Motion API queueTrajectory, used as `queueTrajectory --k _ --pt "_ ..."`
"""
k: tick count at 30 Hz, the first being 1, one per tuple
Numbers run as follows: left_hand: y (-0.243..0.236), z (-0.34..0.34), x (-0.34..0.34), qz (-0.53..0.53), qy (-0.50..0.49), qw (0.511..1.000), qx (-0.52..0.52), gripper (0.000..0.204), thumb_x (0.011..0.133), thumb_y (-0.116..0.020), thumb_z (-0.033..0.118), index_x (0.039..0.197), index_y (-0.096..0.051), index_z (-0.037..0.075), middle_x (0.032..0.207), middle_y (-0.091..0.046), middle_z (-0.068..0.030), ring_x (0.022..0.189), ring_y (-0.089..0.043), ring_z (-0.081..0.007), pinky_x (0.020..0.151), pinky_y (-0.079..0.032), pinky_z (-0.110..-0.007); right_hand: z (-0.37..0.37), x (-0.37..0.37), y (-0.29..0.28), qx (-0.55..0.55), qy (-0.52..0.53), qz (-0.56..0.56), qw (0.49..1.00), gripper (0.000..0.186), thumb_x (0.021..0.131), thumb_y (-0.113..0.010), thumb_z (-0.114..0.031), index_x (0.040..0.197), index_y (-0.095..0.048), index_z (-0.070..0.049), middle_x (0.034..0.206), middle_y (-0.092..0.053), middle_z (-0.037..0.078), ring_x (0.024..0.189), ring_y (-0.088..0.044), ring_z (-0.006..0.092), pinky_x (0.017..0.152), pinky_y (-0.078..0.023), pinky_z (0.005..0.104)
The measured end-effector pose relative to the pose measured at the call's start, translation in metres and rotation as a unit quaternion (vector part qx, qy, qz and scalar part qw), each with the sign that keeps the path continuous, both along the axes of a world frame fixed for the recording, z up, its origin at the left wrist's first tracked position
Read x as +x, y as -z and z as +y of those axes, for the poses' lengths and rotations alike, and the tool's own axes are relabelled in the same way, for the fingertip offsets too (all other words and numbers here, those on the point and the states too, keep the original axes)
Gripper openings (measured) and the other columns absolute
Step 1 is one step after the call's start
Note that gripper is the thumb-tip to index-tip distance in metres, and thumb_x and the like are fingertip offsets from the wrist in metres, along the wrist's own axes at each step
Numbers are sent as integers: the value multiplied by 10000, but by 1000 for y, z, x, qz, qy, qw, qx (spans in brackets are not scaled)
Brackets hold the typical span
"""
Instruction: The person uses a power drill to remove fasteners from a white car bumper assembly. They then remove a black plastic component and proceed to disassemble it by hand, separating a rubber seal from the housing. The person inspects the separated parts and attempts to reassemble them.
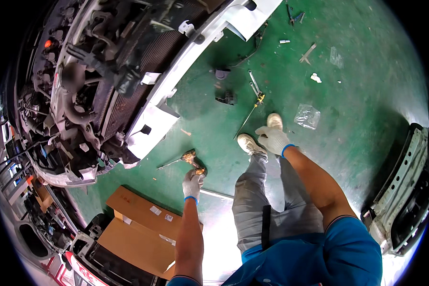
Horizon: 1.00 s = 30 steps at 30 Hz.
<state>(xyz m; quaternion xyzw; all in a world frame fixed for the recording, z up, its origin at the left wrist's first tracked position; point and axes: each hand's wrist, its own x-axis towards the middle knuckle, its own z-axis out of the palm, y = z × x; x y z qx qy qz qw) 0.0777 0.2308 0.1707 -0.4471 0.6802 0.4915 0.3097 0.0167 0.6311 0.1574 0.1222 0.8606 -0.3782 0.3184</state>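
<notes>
My left hand (191,185), in a white knitted glove with a blue cuff, is closed around the lower part of a cordless driver (189,156). The tool is orange-brown and dark, and its long thin bit points left toward the car. My right hand (272,141), gloved the same way, hangs above my shoes with its fingers loosely bent and partly apart. No object shows in it. Nearest to it on the floor lies a long screwdriver (259,101) with a yellow and black handle, its shaft reaching toward my left shoe (249,143).
A car front (152,112) with its engine bay exposed fills the upper left. Cardboard (138,233) lies at lower left. A bumper-like panel (398,186) stands at right. The green floor holds a wrench (254,82), black plastic pieces (226,97), pliers (291,16) and a plastic bag (307,117).
</notes>
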Motion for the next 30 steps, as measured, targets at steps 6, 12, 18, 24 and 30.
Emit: queueTrajectory --k 6,12,18,24,30 --pt "25 51 10 -70 75 995 6 424 939 -609 96 1346 -588 -21 1113 -686 -121 716 -644 -163 635 -534 -304 13 -31 -24 -54 -19 -53 997 321 926 -528 -266 1140 -732 -143 1093 -736 169 1025 -688 391 902 -535 490" --pt "34 190 -71 -31 186 982 32 427 935 -623 146 1332 -599 -11 1112 -689 -110 754 -658 -166 688 -552 -304 73 -49 7 -110 2 -76 991 335 897 -498 -216 1116 -736 -131 1076 -732 183 1017 -683 407 877 -539 501" --pt "61 332 -173 29 206 978 24 466 933 -636 162 1357 -585 -25 1193 -677 -120 859 -659 -172 792 -549 -312 170 -72 61 -150 -1 -60 987 350 866 -543 -262 1126 -728 -116 1085 -725 202 1037 -677 413 884 -532 514" --pt "129 436 -237 67 393 916 -40 468 914 -642 192 1324 -615 -31 1095 -707 -97 860 -641 -160 818 -532 -308 294 -113 146 -113 22 -115 987 380 859 -582 -256 1178 -714 -96 1189 -708 193 1105 -665 396 942 -530 499" --pt "234 420 -271 85 459 878 -103 552 890 -634 295 1377 -587 39 1316 -668 -202 1191 -659 -347 1010 -508 -410 383 -217 236 -31 9 -51 998 425 857 -611 -244 1240 -697 -78 1212 -705 199 1150 -655 384 994 -517 469"
